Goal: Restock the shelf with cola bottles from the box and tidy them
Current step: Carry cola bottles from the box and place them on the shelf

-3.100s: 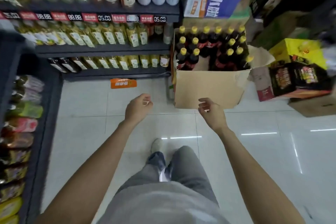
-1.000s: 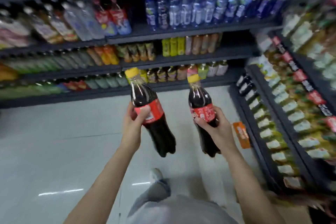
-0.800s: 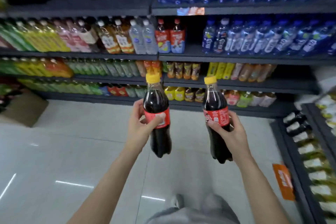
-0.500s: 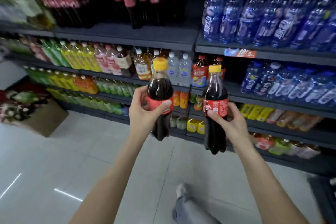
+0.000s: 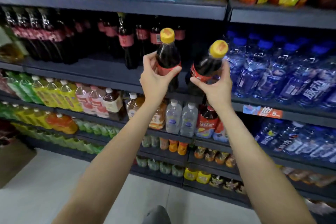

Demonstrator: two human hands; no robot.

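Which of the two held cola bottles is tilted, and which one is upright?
The cola bottle in the right hand is tilted: its yellow cap leans right, toward the blue water bottles. The cola bottle in the left hand stands nearly upright.

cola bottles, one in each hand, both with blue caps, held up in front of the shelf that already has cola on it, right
Not quite: the caps are yellow, not blue. The head view shows the left hand gripping one cola bottle and the right hand gripping the other cola bottle, both held up in front of the shelf that already has cola on it. The blue caps belong to the water bottles on the right.
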